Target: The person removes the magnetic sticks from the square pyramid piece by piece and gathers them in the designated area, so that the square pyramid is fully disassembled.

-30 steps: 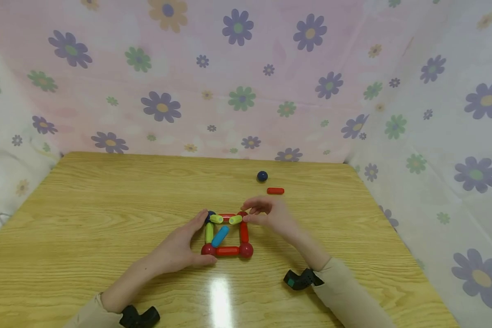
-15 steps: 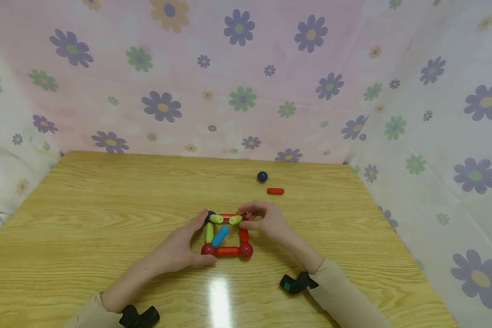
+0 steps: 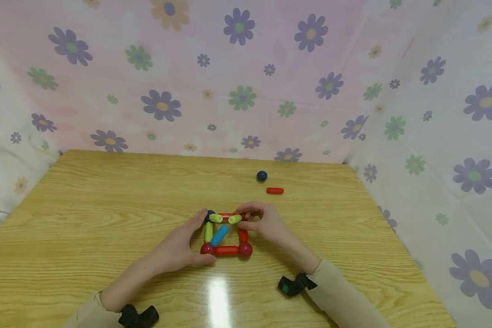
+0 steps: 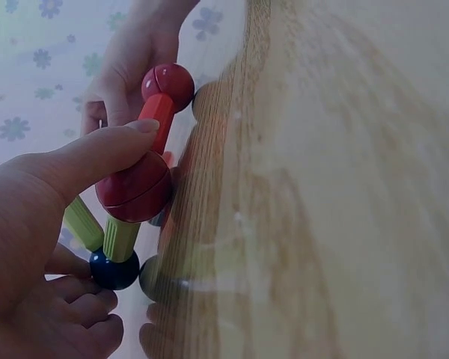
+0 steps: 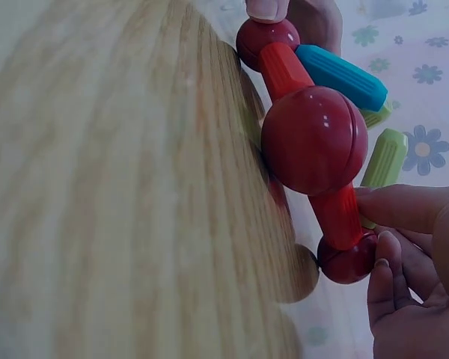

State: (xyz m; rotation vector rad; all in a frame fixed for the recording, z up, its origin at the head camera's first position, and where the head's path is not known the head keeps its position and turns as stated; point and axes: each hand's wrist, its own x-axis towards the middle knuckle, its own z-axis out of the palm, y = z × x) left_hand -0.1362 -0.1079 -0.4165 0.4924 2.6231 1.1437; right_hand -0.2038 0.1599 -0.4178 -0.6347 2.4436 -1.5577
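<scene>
Head view: on the wood-grained table (image 3: 106,205), a square frame (image 3: 227,250) of rods and balls sits between the hands; the left hand (image 3: 178,248) clasps its left side, the right hand (image 3: 265,223) pinches its far right corner.

Left wrist view: thumb against a glossy, seamed red ball (image 4: 135,193), fingers curled by a smooth navy ball (image 4: 114,270).

Right wrist view: a ribbed blue rod (image 5: 346,78) and green rod (image 5: 387,157) slant upward.

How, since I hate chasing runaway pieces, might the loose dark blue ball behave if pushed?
The dark blue ball would probably roll, being round and unheld on the wood-grain tabletop. Its smooth, glossy surface suggests it may feel slippery.
</scene>
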